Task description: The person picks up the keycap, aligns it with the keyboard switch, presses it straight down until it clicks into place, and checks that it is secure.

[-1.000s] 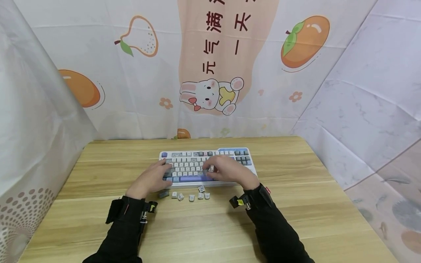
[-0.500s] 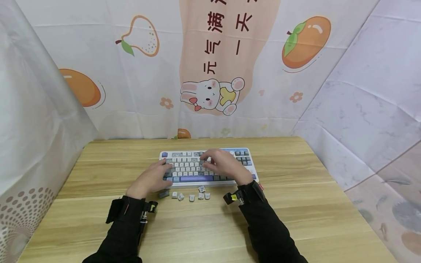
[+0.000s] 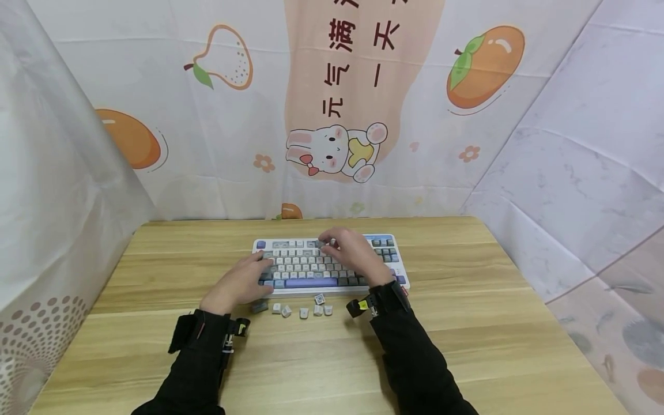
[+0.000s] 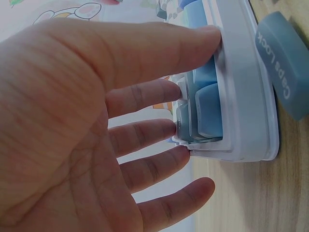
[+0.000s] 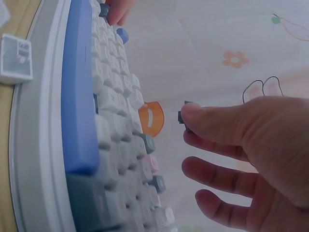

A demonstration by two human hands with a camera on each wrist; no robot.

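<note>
A white keyboard (image 3: 295, 292) with white, grey and blue keys lies on the table. My left hand (image 3: 236, 282) rests at its left end. In the left wrist view the thumb touches the front frame, and the nearly straight fingers reach to the keyboard's side. Above the upper middle keys, my right hand (image 3: 355, 253) pinches a small dark keycap (image 5: 185, 117) between thumb and forefinger, its other fingers loosely bent. Fingers cover most of that keycap. A loose grey Caps Lock keycap (image 4: 285, 67) lies just in front of the keyboard.
Several loose white keycaps (image 3: 304, 313) lie along the keyboard's front edge, one of them an upturned keycap (image 5: 16, 59) showing its hollow underside. The wooden table (image 3: 290, 363) ends at a printed curtain (image 3: 218, 155) behind, with more curtains at both sides.
My right hand has moved up and left, from the lower middle keys to above the top rows, uncovering keys on the right. The left hand has stayed in place.
</note>
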